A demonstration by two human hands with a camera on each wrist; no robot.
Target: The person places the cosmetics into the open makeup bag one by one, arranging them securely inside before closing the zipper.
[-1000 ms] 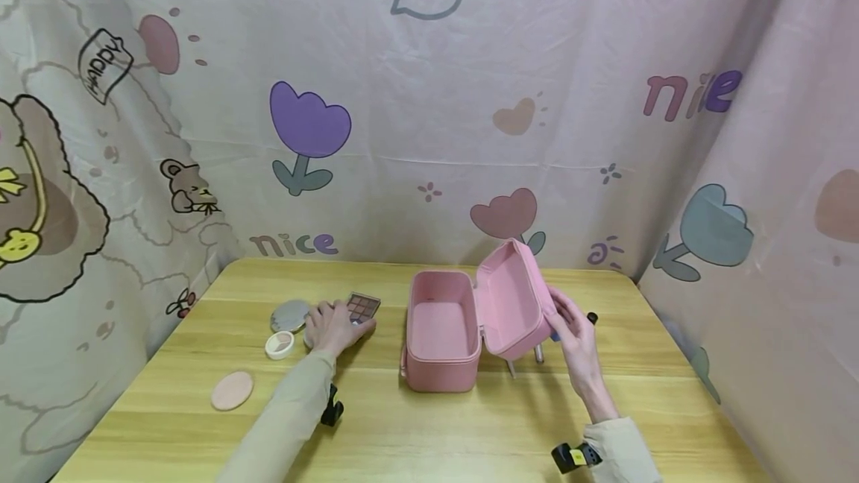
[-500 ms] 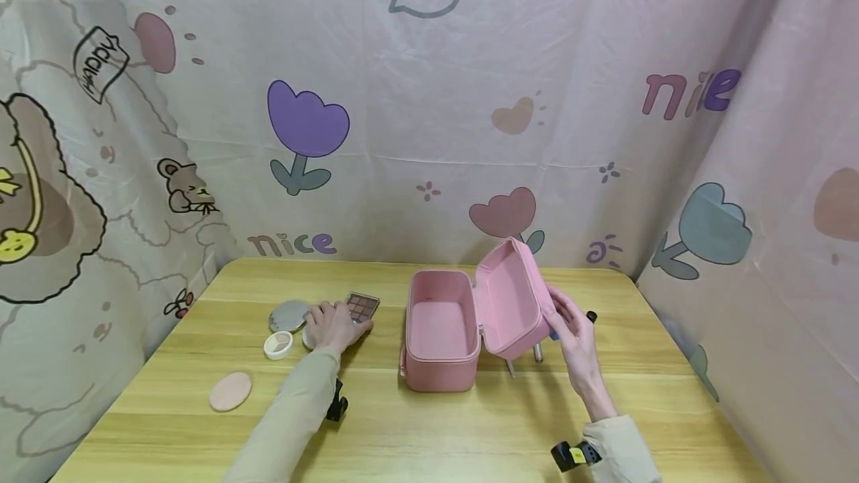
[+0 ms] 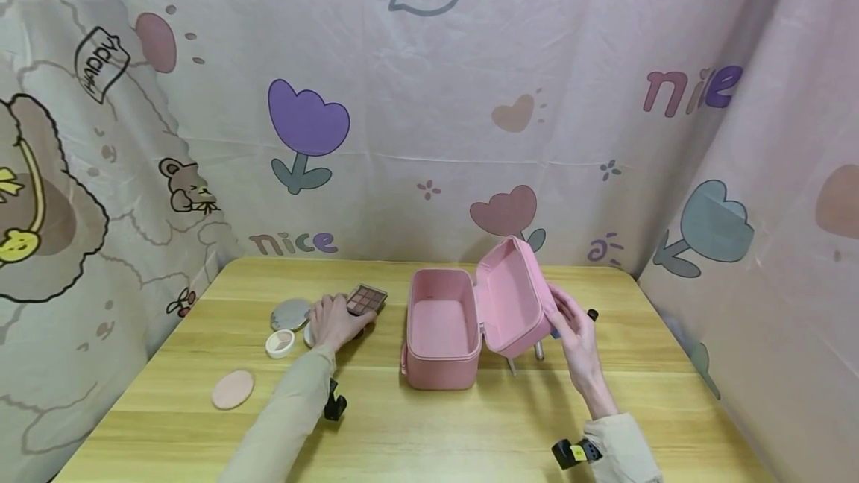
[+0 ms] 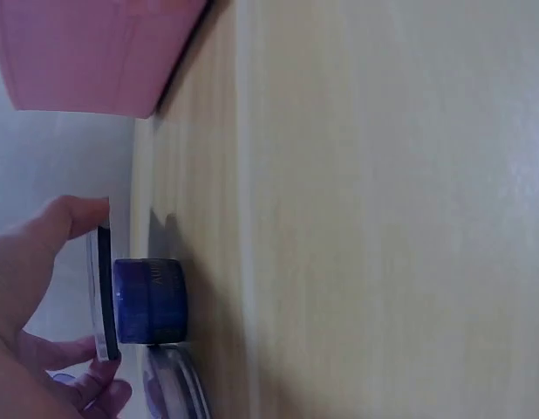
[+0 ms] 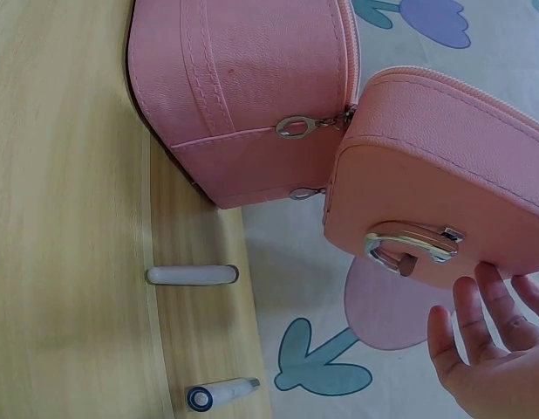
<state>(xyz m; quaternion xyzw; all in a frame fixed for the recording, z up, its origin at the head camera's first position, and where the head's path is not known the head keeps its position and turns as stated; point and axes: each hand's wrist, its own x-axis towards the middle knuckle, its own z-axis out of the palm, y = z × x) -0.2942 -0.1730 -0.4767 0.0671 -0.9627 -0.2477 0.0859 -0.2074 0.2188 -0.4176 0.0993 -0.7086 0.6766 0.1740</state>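
My left hand pinches a thin eyeshadow palette by its edges, thumb on one side and fingers on the other. In the left wrist view the palette is seen edge-on, close over a dark blue jar. A pink cosmetic case stands unzipped at the table's middle, its inside bare. Its lid is tipped back to the right. My right hand holds that lid by its outer edge; in the right wrist view the fingertips meet its top beside the handle.
Left of my left hand lie a round silver compact, a small white pot with coloured pans and a pink round puff. Behind the lid are two slender tubes, one white and one dark-ended. Printed cloth hangs round the table.
The palette has shifted slightly right and tilted up from the table in my left hand. My right hand and the lid have stayed in place.
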